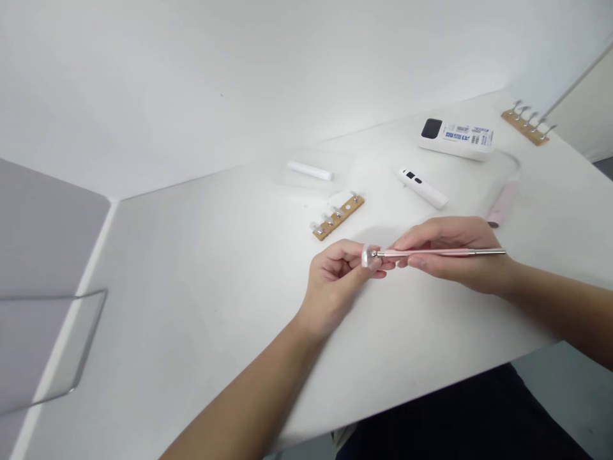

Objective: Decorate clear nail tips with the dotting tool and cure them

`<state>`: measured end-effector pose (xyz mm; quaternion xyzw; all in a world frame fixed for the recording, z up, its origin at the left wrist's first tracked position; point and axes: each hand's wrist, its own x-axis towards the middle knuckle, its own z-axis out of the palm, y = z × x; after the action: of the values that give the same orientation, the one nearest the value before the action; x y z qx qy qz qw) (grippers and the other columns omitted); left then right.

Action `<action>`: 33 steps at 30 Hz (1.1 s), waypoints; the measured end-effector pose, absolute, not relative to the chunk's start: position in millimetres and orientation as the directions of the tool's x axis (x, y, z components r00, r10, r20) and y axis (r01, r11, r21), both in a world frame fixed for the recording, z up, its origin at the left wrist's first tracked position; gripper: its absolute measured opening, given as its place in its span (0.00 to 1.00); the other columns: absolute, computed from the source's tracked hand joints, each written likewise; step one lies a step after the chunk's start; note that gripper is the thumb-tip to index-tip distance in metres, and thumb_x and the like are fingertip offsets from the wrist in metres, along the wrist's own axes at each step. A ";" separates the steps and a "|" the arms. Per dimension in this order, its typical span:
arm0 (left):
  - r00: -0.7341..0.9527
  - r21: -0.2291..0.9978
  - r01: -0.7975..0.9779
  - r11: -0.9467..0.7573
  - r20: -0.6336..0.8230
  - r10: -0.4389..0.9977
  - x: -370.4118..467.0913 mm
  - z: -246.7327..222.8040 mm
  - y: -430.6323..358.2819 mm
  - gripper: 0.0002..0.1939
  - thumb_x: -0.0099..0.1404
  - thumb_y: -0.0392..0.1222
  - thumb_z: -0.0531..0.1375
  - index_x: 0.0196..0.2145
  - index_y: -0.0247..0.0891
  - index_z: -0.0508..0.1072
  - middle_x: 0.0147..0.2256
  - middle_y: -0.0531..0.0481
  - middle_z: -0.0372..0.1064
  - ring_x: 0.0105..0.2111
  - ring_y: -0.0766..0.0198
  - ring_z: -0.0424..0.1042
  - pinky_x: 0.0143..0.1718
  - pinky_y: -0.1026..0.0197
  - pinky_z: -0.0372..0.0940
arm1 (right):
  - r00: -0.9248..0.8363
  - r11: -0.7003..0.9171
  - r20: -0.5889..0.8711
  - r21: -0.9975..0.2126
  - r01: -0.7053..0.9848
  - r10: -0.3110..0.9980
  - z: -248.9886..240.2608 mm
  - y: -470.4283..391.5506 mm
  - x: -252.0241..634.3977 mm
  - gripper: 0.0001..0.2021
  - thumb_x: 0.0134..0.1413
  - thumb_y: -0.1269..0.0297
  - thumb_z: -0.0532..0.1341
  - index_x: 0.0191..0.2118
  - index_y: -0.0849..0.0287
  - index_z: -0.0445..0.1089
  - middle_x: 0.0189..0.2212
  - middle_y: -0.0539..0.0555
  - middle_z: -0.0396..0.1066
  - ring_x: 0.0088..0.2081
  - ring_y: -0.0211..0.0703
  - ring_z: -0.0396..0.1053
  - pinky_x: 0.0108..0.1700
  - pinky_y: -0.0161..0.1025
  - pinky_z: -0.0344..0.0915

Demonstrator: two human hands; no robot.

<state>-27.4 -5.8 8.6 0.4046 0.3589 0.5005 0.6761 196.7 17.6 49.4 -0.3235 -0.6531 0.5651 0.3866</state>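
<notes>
Between the thumb and fingers of my left hand [338, 281] is a small clear piece [366, 255] with a metal stem. My right hand [453, 255] grips a slim pink pen-like tool [440, 253] with a silver rear end. The tool's tip points left and meets the clear piece. Beyond my left hand lies a wooden strip [338, 218] with several small metal stems, some bearing clear pieces.
On the white table [191, 306] lie a white tube [310, 170], a white handheld device [424, 189], a white box with a dark panel [456, 139], a pink cabled object [502, 203], and a second wooden strip [527, 127] at the back right.
</notes>
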 end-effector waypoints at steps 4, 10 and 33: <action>0.244 0.910 -0.382 0.164 -0.072 0.967 -26.4 9.5 -5.3 0.10 0.63 0.46 0.75 0.34 0.40 0.81 0.34 0.48 0.85 0.35 0.61 0.86 0.38 0.63 0.81 | -0.471 0.118 0.123 -0.992 -0.041 0.874 49.9 16.7 194.9 0.09 0.61 0.68 0.70 0.43 0.45 0.84 0.41 0.48 0.86 0.42 0.46 0.85 0.44 0.41 0.82; 0.227 0.894 -0.418 0.164 -0.073 0.971 -26.6 7.1 -4.8 0.09 0.60 0.44 0.77 0.36 0.40 0.84 0.32 0.51 0.84 0.30 0.66 0.83 0.37 0.66 0.80 | -0.552 0.232 0.193 -0.973 0.002 0.811 47.7 19.7 198.7 0.10 0.62 0.69 0.69 0.46 0.49 0.84 0.44 0.51 0.86 0.48 0.46 0.83 0.46 0.40 0.80; 0.238 0.876 -0.456 0.156 -0.049 0.970 -24.7 8.5 -4.2 0.07 0.60 0.41 0.77 0.35 0.41 0.85 0.32 0.53 0.84 0.30 0.69 0.83 0.36 0.70 0.79 | -0.545 0.200 0.166 -0.980 0.003 0.822 44.3 20.4 200.6 0.08 0.63 0.67 0.70 0.45 0.50 0.84 0.43 0.52 0.85 0.47 0.47 0.83 0.47 0.41 0.79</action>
<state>-24.7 -4.2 8.5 0.3880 0.3313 0.5208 0.6845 200.6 20.4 44.3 -0.3028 -0.6813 0.5552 0.3686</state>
